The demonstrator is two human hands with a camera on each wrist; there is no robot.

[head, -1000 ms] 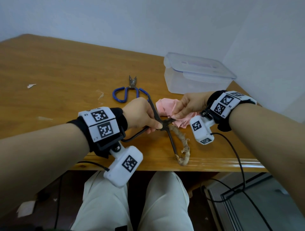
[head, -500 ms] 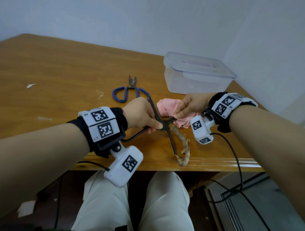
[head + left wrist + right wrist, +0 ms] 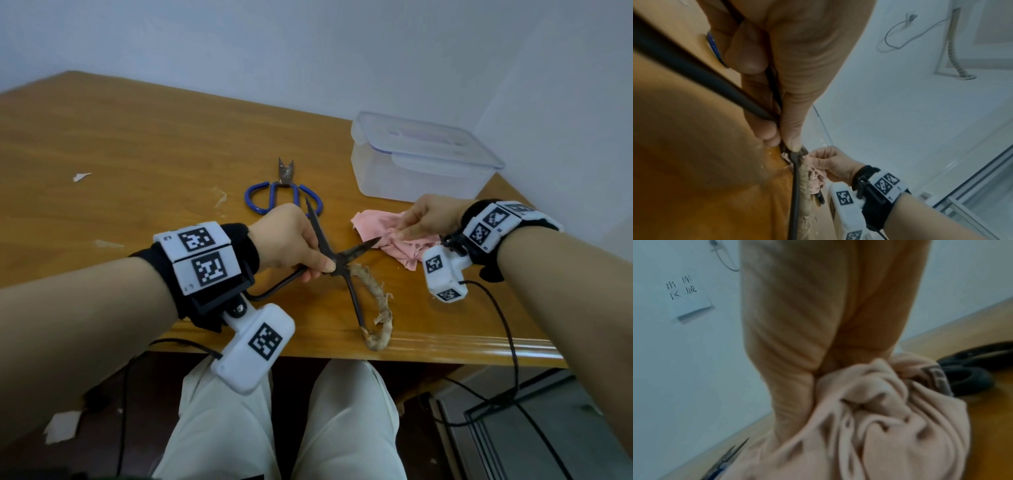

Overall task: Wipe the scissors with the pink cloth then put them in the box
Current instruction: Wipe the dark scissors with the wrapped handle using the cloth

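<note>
1. Surface (image 3: 137, 164): wooden, carries everything.
2. Box (image 3: 421, 161): clear, lidded, at 1 o'clock.
3. Pink cloth (image 3: 404, 240): bunched, pinched by right hand (image 3: 431, 216) fingers, 3 o'clock of the dark scissors.
4. Dark scissors (image 3: 342, 263): blades spread, left hand (image 3: 291, 240) fingers grasping near the pivot.
5. Blue-handled scissors (image 3: 284, 192): lying at 12 o'clock.

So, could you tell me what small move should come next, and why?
Probably bring the crumpled pink cloth back onto the right-pointing blade of the open dark metal scissors; the right hand holds the cloth just off its tip, while the left hand steadies the pivot.
</note>
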